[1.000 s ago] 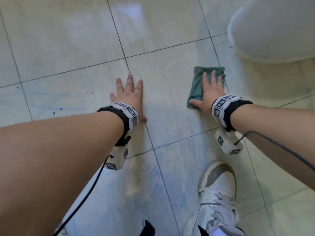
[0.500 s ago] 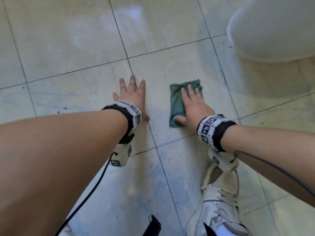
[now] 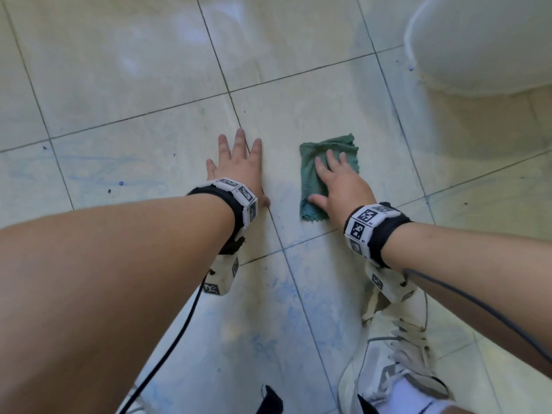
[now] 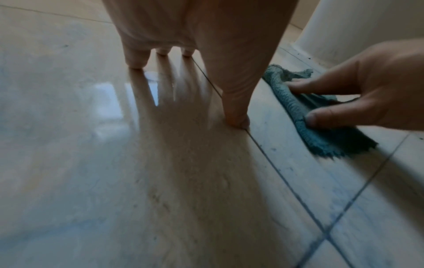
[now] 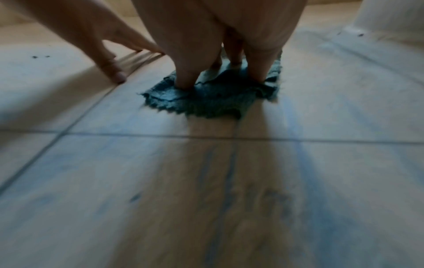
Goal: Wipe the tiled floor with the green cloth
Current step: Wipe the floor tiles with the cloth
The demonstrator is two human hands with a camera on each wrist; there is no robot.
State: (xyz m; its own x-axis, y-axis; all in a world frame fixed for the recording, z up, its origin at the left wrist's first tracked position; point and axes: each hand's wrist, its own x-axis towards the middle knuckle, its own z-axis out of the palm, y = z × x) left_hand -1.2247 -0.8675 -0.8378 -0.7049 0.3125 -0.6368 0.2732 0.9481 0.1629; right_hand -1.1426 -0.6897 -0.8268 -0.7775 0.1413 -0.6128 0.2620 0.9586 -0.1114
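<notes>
Head view: the right hand [image 3: 337, 186] is pressing the green cloth [image 3: 310, 174] flat-fingered onto the tiled floor [image 3: 149, 85], just beside the left hand [image 3: 239, 171], which is bracing there, fingers spread, holding nothing. Risk: the cloth bunching underhand, leaving blue smears [image 3: 283, 300] unwiped.

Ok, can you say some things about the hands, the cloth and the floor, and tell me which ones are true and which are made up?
1. The right hand presses on the cloth. True.
2. The left hand holds the cloth too. False: it rests flat on the bare floor, apart from the cloth.
3. The cloth is red. False: it is green.
4. A white shoe is near the right arm. True.
5. The floor has blue smudges on it. True.
6. The cloth is lifted in the air. False: it lies on the floor under the hand.
</notes>
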